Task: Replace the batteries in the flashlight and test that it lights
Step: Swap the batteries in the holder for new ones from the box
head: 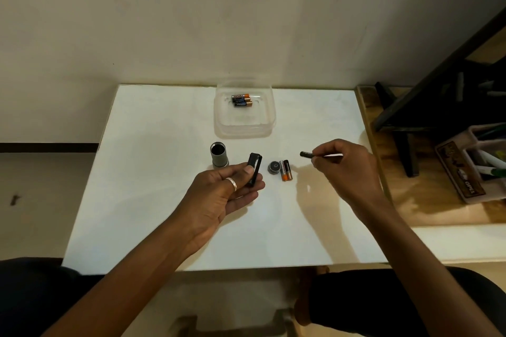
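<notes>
Both forearms come in bare, no sleeves showing anywhere along them. A pale metal ring (232, 183) circles one finger of the left hand (219, 194). The right hand (347, 169) wears nothing. Dark trousers (383, 298) cover both knees down near the frame's edge.

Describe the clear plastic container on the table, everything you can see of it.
The clear plastic container is a shallow, roughly square tub with rounded corners and see-through walls, standing upright with no lid on the white table near its far edge. It holds batteries, black with copper-coloured ends, lying side by side on its floor towards the far wall; there look to be three. The rest of the tub is bare. Neither hand touches it, and it sits apart from the flashlight parts nearer the person.
</notes>
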